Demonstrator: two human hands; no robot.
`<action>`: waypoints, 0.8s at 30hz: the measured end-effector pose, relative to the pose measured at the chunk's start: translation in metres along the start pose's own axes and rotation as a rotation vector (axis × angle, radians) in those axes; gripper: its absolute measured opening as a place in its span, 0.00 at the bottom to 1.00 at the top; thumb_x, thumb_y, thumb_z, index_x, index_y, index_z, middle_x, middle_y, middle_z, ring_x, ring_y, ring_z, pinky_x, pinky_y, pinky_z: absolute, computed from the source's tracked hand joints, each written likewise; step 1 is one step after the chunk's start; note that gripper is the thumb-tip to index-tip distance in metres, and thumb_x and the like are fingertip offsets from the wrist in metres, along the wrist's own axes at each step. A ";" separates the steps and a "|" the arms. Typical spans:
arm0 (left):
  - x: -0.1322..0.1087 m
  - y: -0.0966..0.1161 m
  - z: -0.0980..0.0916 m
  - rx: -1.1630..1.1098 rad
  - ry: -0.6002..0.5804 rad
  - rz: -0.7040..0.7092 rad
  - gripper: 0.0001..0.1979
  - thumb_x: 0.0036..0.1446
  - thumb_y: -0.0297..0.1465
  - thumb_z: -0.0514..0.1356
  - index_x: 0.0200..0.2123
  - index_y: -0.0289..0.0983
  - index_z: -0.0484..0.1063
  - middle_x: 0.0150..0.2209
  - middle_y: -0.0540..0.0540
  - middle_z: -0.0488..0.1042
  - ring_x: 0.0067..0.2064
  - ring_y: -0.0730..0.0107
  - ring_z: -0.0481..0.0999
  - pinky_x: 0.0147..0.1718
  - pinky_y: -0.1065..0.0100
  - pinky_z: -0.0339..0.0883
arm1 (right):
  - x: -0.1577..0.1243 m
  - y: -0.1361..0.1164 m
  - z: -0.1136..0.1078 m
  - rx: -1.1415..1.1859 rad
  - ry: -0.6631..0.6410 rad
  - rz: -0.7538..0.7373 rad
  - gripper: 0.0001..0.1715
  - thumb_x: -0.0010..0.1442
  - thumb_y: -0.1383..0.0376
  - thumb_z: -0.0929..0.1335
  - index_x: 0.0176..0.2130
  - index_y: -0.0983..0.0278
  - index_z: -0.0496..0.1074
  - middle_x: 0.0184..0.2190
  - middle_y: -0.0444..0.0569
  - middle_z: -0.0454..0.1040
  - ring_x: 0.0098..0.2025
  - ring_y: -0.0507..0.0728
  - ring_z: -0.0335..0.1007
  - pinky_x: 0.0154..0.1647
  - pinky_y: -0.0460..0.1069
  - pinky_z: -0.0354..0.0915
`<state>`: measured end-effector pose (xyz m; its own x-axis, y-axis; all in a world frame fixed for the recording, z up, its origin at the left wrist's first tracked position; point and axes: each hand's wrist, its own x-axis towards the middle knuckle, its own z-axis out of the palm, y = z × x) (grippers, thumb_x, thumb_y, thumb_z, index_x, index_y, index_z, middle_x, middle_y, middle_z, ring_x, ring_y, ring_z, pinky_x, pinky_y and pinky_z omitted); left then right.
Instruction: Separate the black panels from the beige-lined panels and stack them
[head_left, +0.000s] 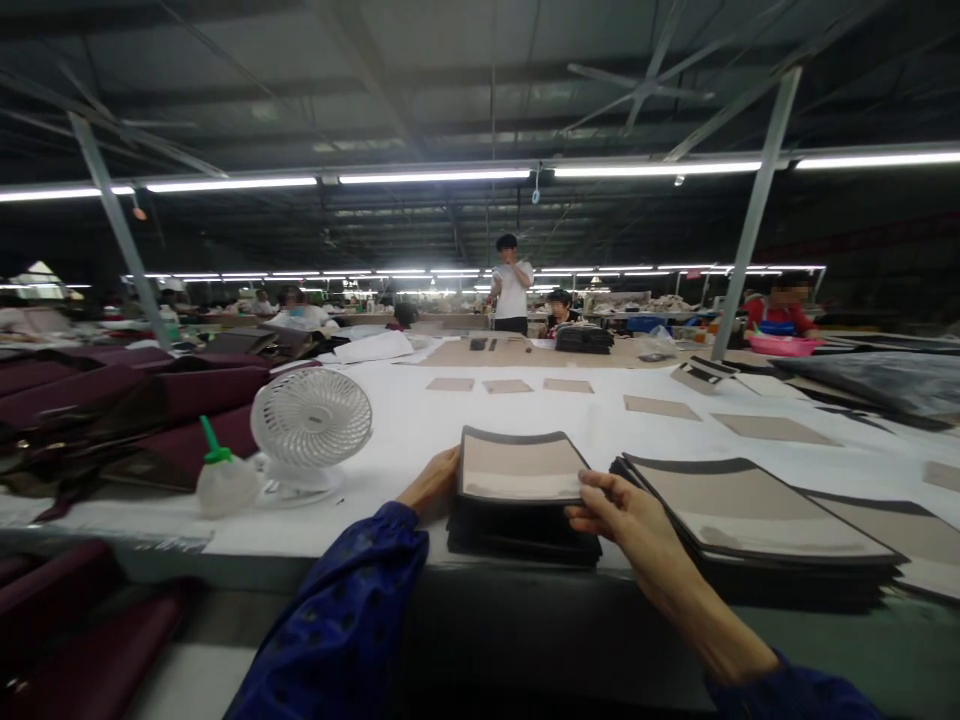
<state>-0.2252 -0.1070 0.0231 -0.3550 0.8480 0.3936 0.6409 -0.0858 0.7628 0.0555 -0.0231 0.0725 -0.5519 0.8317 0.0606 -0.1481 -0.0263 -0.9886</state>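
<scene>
Panel, beige with a dark border, is over a dark stack at the near edge. The right hand pinches its right side; the left hand meets its left, fingers hidden, grip unclear. Bottle and fan stand left. Farther, beige pieces lie flat; beyond, a person stands.

"Can you read anything on the white round plastic fan?"
"No, nor on the translucent, green-tipped plastic bottle left of it, or the beige, black-edged rectangular panel to its right."
</scene>
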 end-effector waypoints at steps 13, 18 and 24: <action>0.013 -0.025 -0.001 -0.002 0.067 -0.022 0.20 0.61 0.41 0.54 0.52 0.36 0.68 0.56 0.38 0.68 0.58 0.57 0.66 0.58 0.47 0.56 | 0.001 0.018 -0.008 -0.260 -0.016 -0.017 0.21 0.49 0.58 0.71 0.41 0.67 0.71 0.32 0.51 0.74 0.31 0.57 0.74 0.28 0.49 0.72; 0.011 -0.026 0.003 0.019 0.108 -0.072 0.21 0.61 0.40 0.55 0.53 0.35 0.67 0.55 0.39 0.69 0.56 0.58 0.69 0.56 0.48 0.59 | 0.003 0.023 -0.012 -0.720 -0.041 -0.226 0.25 0.53 0.51 0.65 0.42 0.65 0.75 0.28 0.50 0.75 0.32 0.61 0.72 0.31 0.52 0.67; 0.007 -0.021 0.004 0.033 0.078 -0.091 0.30 0.50 0.43 0.61 0.53 0.31 0.69 0.54 0.35 0.71 0.54 0.52 0.71 0.56 0.55 0.61 | -0.009 0.023 -0.013 -0.973 -0.059 -0.313 0.22 0.58 0.53 0.64 0.46 0.62 0.76 0.25 0.47 0.74 0.30 0.59 0.72 0.31 0.50 0.64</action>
<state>-0.2387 -0.0971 0.0083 -0.4639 0.8080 0.3633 0.6250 0.0078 0.7806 0.0678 -0.0242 0.0470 -0.6462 0.6947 0.3161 0.4233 0.6708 -0.6090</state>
